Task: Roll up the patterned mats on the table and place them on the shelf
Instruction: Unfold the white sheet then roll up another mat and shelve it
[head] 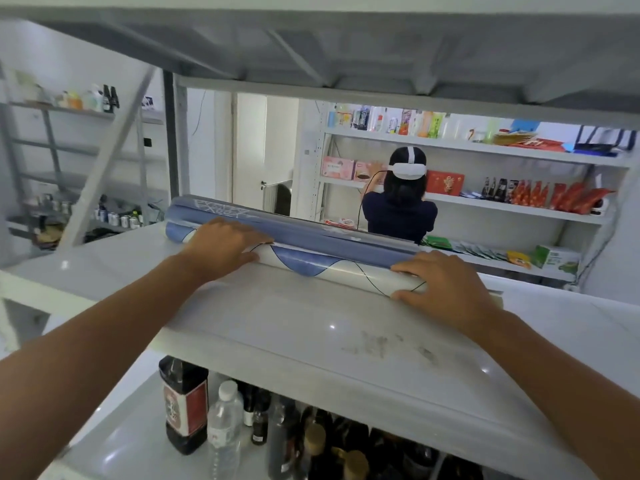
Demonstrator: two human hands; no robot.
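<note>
Left hand [225, 244], right hand [446, 283] on mat [311, 264]

**Two rolls on the shelf, bottles beneath**

On the shelf [311, 323] in front of me, two mats lie rolled up along its far edge. The near roll [325, 268] touches the far roll [311, 233] behind it. My left hand [225, 242] grips the near roll toward its left end, and my right hand [446, 282] grips its right end. On the lower shelf [131, 427], near me, a large bottle [185, 407] stands just left of a water bottle [225, 420]. Far behind the rolls, a person [401, 209] stands at a shelving unit [485, 147].
</note>
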